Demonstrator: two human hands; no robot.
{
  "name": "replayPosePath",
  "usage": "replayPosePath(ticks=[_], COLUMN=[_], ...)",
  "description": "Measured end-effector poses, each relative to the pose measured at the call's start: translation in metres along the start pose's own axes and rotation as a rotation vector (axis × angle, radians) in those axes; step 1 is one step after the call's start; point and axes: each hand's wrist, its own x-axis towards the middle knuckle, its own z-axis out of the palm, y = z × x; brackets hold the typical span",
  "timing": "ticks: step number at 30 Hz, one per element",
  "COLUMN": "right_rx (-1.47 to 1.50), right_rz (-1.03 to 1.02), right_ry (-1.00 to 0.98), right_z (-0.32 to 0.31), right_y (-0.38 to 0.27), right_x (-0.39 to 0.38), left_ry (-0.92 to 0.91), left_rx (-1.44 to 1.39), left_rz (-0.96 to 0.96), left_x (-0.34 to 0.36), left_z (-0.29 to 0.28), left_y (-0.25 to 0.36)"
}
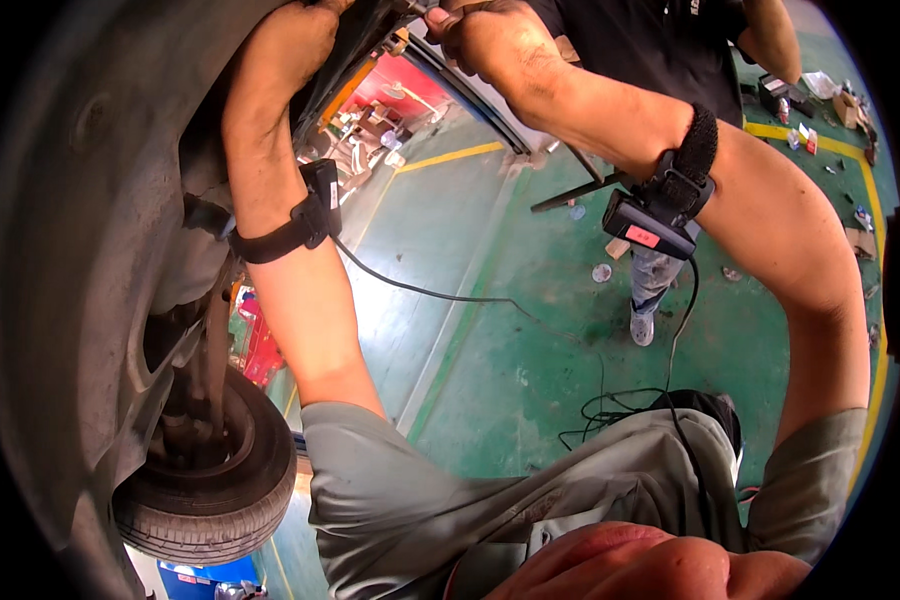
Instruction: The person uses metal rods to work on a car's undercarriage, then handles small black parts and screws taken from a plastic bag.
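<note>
Overhead is the underside of a raised car [80, 200], with a wheel [215, 500] hanging at the lower left. My left hand [295, 40] reaches up against the dark edge of the car at the top; its fingers are mostly cut off or hidden there. My right hand [495, 45] is closed, knuckles toward me, beside the same edge. A small grey metal piece [410, 8] shows at its thumb, too little of it to name. Black straps with small boxes sit on my left forearm [290, 225] and right forearm [670, 205].
Another person in a dark shirt [640, 50] stands close beyond my right arm. Black cables [450, 297] hang from the forearm boxes. A dark metal bar [575, 195] juts out past my right hand. Boxes and litter [845, 110] lie on the green floor [490, 400] at right.
</note>
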Motion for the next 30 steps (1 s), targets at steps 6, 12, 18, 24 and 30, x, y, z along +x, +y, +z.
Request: replayPosePath(ticks=[6,12,18,24,30], right_rx=[-0.018,0.104,0.149,0.356,0.162], right_rz=[-0.119,-0.012,0.057,0.301,-0.109], right_ry=[0.056,0.229,0.109,-0.059,0.134], right_z=[0.010,-0.003,0.001,0.010,0.004], right_y=[0.017,-0.013,-0.005,0.005,-0.012], right_x=[0.010,-0.011,0.007,0.036,0.010], left_ry=[-0.047,-0.019,0.097,0.062,0.108], left_rx=[-0.182,0.017,-0.420,-0.294,-0.115], left_rz=[-0.396,-0.359,-0.067,-0.022,-0.198], left_x=[-0.003,0.003,0.001,0.006,-0.001], left_z=[-0.010,-0.015,-0.004,0.003,-0.006], left_y=[0.035,0.065,0.023,0.017,0.054])
